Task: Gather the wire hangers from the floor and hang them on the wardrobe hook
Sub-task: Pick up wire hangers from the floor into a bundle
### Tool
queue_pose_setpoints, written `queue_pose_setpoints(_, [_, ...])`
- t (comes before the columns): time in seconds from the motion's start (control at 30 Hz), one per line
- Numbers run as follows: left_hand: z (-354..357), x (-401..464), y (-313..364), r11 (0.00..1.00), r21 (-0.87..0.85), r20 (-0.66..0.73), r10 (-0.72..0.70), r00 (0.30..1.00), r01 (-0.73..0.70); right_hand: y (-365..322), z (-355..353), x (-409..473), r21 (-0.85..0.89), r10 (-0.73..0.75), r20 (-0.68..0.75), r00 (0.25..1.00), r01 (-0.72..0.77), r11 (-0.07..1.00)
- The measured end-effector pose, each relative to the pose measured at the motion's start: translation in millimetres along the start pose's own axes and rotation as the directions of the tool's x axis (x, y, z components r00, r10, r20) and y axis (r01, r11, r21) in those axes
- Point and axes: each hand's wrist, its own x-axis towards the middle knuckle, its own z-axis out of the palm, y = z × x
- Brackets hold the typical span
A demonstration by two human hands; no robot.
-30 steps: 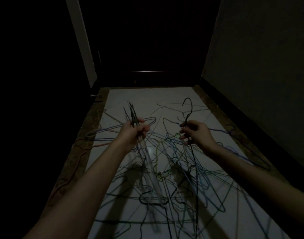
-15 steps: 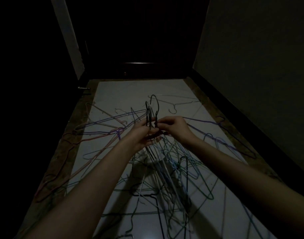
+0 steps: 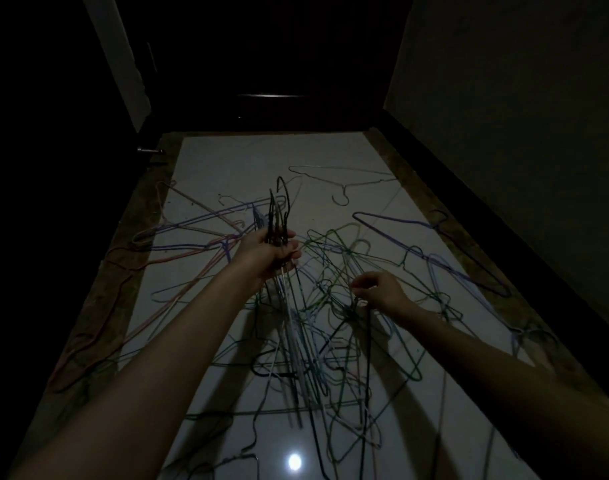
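left hand [image 3: 273, 252] grips a bundle of hangers [image 3: 279, 216] by the necks. right hand [image 3: 382, 289] pinches a dark hanger [image 3: 367, 341] in the tangled pile [image 3: 330, 306] on the floor [image 3: 244, 161]. risk: interlocked wires snag and drag neighbours up.

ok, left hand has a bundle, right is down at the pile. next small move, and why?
Probably lift the dark hanger that the right hand pinches and hook it into the bundle gripped by the left hand. Many hangers still lie tangled on the floor.

pale glossy floor [image 3: 227, 161]; tangled wire hangers [image 3: 348, 265] strewn
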Motion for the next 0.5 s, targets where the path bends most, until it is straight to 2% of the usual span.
queue_pose_setpoints(0.13, [5,5,-2,0.996,0.074,0.006,0.055,0.998,-0.055,28,-2,9,-0.227,0.028,0.003,1.000,-0.026,0.974])
queue_pose_setpoints(0.3, [12,17,-9,0.997,0.042,0.041,0.059,0.997,-0.061,42,0,17,-0.283,0.033,-0.005,0.999,-0.033,0.959])
queue_pose_setpoints(0.4, [15,21,-11,0.991,0.111,0.062,0.062,0.996,-0.068,54,8,24,-0.242,0.056,0.014,0.998,-0.051,0.969])
queue_pose_setpoints(0.5, [19,22,-13,0.988,0.122,0.079,0.088,0.993,-0.098,63,17,32,-0.275,0.061,-0.023,0.998,-0.065,0.959])
